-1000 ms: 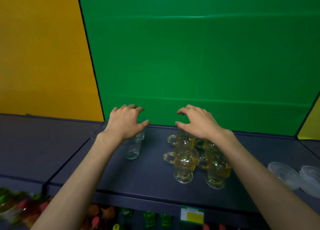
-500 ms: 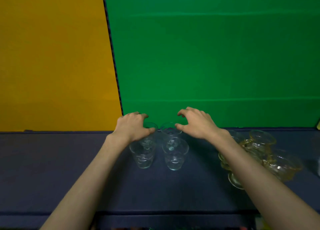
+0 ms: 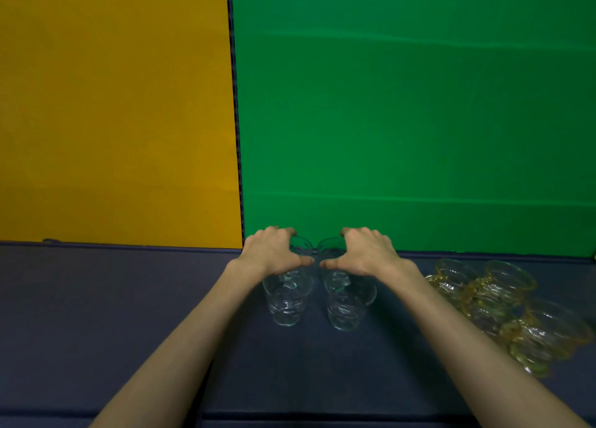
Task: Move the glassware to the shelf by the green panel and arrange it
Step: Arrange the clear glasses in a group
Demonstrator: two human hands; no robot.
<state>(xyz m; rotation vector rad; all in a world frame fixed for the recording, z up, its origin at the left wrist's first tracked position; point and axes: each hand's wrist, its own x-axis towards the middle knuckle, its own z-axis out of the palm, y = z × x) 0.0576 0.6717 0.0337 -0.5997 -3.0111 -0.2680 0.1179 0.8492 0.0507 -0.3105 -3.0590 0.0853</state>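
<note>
Clear glass tumblers stand in two short rows on the dark blue shelf (image 3: 129,314) in front of the green panel (image 3: 419,121). My left hand (image 3: 272,250) curls over the rim of the rear left tumbler (image 3: 301,245). My right hand (image 3: 364,250) curls over the rim of the rear right tumbler (image 3: 329,245). In front of them stand a front left tumbler (image 3: 287,302) and a front right tumbler (image 3: 346,305), both free. Both rear tumblers are largely hidden by my hands.
Several amber handled glass cups (image 3: 503,305) cluster on the shelf at the right, close to my right forearm. A yellow panel (image 3: 113,105) backs the shelf's left half. The shelf's front edge (image 3: 290,416) runs along the bottom.
My hands have closed down onto the rims of the two rear tumblers, thumbs now nearly meeting. The view has shifted slightly, with the amber cups further right.
</note>
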